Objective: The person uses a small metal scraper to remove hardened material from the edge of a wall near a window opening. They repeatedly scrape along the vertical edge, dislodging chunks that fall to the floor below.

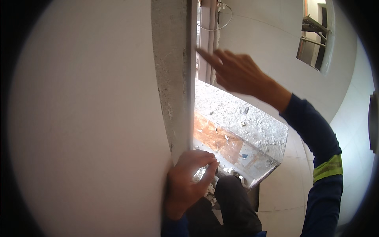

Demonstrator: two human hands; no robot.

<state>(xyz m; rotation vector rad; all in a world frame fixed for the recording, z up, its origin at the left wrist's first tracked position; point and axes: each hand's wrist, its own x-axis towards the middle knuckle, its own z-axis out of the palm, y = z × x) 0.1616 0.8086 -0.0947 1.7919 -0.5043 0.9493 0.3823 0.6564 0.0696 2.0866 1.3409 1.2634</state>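
My right hand (pixel 241 72) reaches up beside a metal frame (pixel 192 89), its index finger stretched out and the tip at or close to the frame's edge. The other fingers are curled, and nothing shows in them. Lower down, my left hand (pixel 191 180) is close to the white wall panel (pixel 88 118) and the rough grey strip (pixel 170 74) along its edge. The thumb and fingertips of that hand come together. Whether they pinch something small cannot be made out. Both hands are somewhat blurred.
Below lies a rough concrete ledge (pixel 237 109) with debris and an orange-brown stained side board (pixel 219 136). White rubble (pixel 211 192) lies by my knees (pixel 234 195). A looped cable (pixel 231 17) hangs above. Through a wall opening (pixel 314 38) a scaffold platform (pixel 314 25) shows.
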